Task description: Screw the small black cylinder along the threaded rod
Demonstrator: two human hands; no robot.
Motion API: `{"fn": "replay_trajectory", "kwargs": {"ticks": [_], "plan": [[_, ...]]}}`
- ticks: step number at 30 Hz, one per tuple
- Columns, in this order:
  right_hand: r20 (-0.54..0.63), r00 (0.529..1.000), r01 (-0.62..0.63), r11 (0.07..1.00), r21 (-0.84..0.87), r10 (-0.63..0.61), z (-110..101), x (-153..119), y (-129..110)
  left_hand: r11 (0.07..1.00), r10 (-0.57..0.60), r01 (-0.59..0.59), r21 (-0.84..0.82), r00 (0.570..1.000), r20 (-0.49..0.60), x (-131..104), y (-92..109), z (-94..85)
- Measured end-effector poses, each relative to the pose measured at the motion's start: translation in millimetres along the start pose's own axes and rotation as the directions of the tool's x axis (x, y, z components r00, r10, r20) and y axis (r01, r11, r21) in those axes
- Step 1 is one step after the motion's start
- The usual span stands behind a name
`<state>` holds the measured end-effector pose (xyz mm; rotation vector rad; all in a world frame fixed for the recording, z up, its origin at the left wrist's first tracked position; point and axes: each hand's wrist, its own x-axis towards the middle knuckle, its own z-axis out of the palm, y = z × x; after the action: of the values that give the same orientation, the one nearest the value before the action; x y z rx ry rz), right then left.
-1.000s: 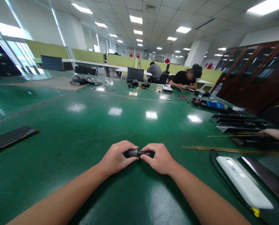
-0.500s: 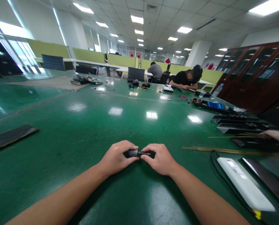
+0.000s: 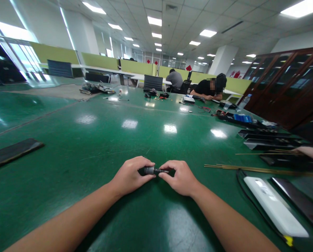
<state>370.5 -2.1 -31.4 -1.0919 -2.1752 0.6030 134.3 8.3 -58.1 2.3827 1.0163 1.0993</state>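
A small dark cylindrical part (image 3: pixel 149 170) with a greyish band and a thin ribbed shaft lies crosswise between my hands, just above the green table (image 3: pixel 135 217). My left hand (image 3: pixel 132 175) is closed round its thick end, thumb below and fingers above. At the other end my right hand (image 3: pixel 176 176) pinches the ribbed shaft between thumb and forefinger, and the shaft's tip shows past the fingertips. The part's exact kind is too small to make out.
At right lie thin brass-coloured rods (image 3: pixel 224 167), a white power strip (image 3: pixel 274 206) with a black cable, and black metal channels (image 3: pixel 269 143). Another person's hand (image 3: pixel 312 153) is near the rods. A dark flat bar (image 3: pixel 12 154) lies left. A co-worker (image 3: pixel 205 89) leans on the table's far side.
Almost nothing differs. My fingers have shifted very slightly on the part, which stays in the same place between both hands.
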Motion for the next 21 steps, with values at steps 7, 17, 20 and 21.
{"fn": "replay_trajectory", "kwargs": {"ticks": [7, 17, 20, 21], "plan": [[-0.011, 1.000, -0.006, 1.000, 0.005, 0.006, -0.1, 0.8, -2.5, 1.000, -0.003, 0.003, 0.000, 1.000, -0.008, 0.7, 0.4, -2.7], [-0.015, 1.000, -0.002, 1.000, 0.010, 0.002, 0.7, 1.8, -3.3, 1.000, 0.002, -0.002, -0.002, 1.000, -0.014, -1.0, -0.4, -4.3], [-0.015, 1.000, -0.013, 1.000, 0.007, 0.013, 0.8, 2.1, -3.2, 1.000, 0.010, -0.010, 0.004, 1.000, -0.013, -1.1, -0.4, -4.5], [-0.014, 1.000, -0.016, 1.000, 0.008, 0.016, 0.7, 2.1, -3.3, 1.000, 0.013, -0.013, 0.005, 1.000, -0.013, -1.0, -0.5, -4.5]]}}
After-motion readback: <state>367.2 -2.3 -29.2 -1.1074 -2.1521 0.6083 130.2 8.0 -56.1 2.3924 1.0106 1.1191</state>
